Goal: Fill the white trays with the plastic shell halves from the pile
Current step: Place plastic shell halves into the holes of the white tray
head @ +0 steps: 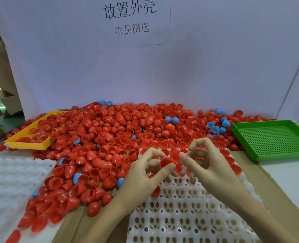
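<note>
Red shell half [165, 162] pinched by left hand [143, 178]; right hand [208, 165] fingers curled around another shell [174, 153].

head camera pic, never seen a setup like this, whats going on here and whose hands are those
There is no machine here. The one picture comes from a camera worn on a person's head, looking forward and down, so the two bare hands are the wearer's own.

A big pile of shell halves covers the table: mostly red plastic cups, with a few blue ones mixed in. Under the hands lies a white tray with rows of holes; red shells already sit in its far rows, while the near rows are unfilled. A second white tray lies at the left. A yellow tray at the far left holds some red shells, and a green perforated tray sits at the right.

The left hand pinches a red shell half. The right hand curls round more red shells. A paper sign hangs on the white board behind.
</note>
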Demonstrator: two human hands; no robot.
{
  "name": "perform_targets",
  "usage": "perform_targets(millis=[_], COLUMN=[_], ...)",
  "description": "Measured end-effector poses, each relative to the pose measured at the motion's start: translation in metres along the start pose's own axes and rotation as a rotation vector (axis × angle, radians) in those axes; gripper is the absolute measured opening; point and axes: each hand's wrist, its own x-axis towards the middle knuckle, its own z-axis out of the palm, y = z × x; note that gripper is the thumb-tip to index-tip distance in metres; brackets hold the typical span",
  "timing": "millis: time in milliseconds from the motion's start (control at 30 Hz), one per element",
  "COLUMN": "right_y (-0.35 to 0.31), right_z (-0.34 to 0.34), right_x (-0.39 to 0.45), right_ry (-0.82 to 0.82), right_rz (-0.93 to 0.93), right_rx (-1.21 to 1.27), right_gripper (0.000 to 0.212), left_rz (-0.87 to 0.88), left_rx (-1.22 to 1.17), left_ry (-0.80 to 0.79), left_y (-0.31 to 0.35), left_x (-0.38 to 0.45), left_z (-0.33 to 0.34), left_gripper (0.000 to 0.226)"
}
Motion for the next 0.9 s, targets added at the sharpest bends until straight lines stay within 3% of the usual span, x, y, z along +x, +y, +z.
perform_targets(millis=[333,567,633,900], right_y=[0.005,0.012,0.013,0.02], right_z=[-0.001,-0.002,-0.005,0.001], right_x=[-0.002,-0.001,0.0,-0.006], right_ry=[-0.101,-0.122,-0.136,-0.31], right_rz=[-0.085,-0.085,-0.056,-0.011], right_rx=[-0.249,-0.365,-0.372,-0.571], right_gripper=[0.013,0.021,0.02,0.009], left_rz=[0.05,0.146,0.161,0.048], left_rx=[0.106,0.217,0.239,0.375], left_ry=[-0.028,-0.044,-0.005,0.352], left_y=[-0.001,-0.004,-0.002,-0.017], left_x=[-0.003,-0.002,-0.001,0.007], left_z=[-0.001,-0.007,-0.013,-0.045], left_gripper=[0.038,0.034,0.02,0.016])
